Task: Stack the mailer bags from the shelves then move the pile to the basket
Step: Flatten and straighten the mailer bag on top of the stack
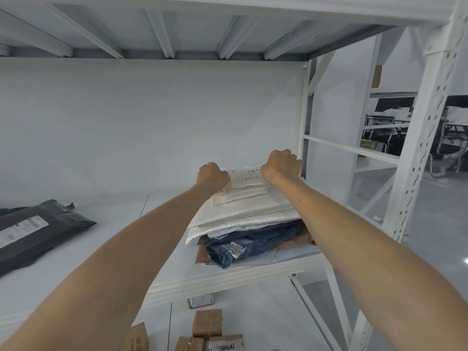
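Note:
A pile of mailer bags (243, 219) lies at the right end of the white shelf (121, 239): white padded ones on top, a dark blue one (255, 245) and a brown one beneath. My left hand (212, 176) and my right hand (279, 164) both reach to the far side of the pile. Each grips an end of the small white labelled mailer (244, 179) lying on top. A black mailer bag (33, 231) lies apart at the shelf's left end. No basket is in view.
The upper shelf's underside (177, 29) hangs overhead. White perforated uprights (428, 117) stand at the right. Several cardboard boxes (207, 323) sit on the floor below the shelf. Dark furniture (395, 130) shows in the room at the far right.

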